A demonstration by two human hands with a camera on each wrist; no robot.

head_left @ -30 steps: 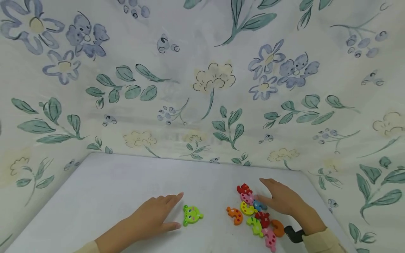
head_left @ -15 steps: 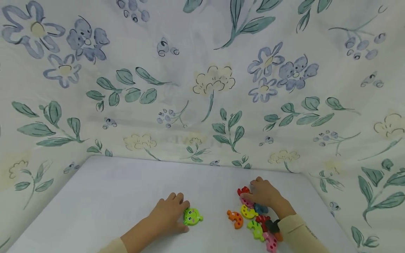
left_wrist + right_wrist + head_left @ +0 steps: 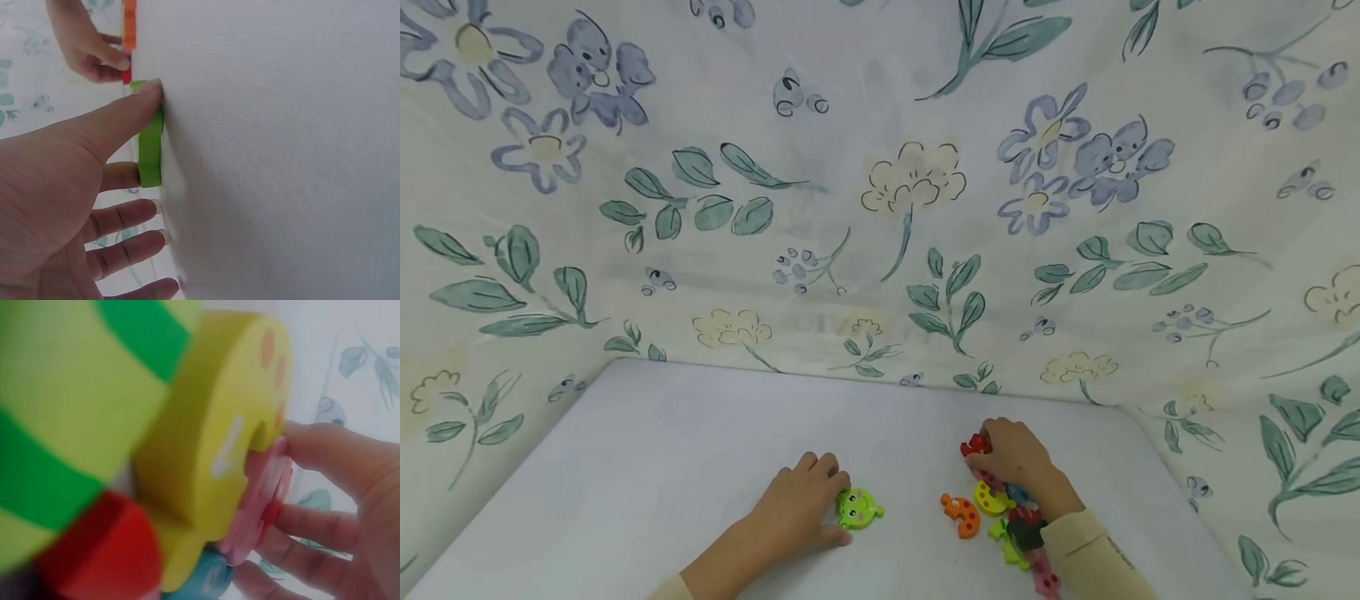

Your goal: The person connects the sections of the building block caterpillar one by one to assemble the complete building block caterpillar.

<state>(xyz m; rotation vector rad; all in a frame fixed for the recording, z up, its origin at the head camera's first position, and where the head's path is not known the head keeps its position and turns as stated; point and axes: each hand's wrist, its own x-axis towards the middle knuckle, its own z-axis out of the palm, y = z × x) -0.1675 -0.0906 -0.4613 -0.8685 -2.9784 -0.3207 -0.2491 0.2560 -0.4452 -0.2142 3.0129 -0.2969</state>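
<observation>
My left hand (image 3: 793,508) has its thumb and forefinger around a light-green puzzle piece with a smiling animal face (image 3: 860,509), lying on the white table. In the left wrist view the thumb lies along the green piece (image 3: 150,150) and the other fingertips rest near the tabletop. At the far end of the pile, my right hand (image 3: 1018,458) pinches a small red puzzle piece (image 3: 975,445). Directly under that hand is a pink piece (image 3: 265,506), partly hidden. A yellow numbered piece (image 3: 231,425) stands out close by in the right wrist view.
Nearer the body lie a spotted orange curved piece (image 3: 962,517), a blue piece (image 3: 1019,495), a green striped piece (image 3: 1011,546) and a pink spotted piece (image 3: 1045,575). My right sleeve (image 3: 1093,550) overlaps part of the pile. A flowered cloth (image 3: 880,250) hangs behind the table (image 3: 700,433).
Both hands were spread beside the pieces. The left fingers have curled in around the green face piece. My right hand has moved left over the pile and taken hold of the red piece.
</observation>
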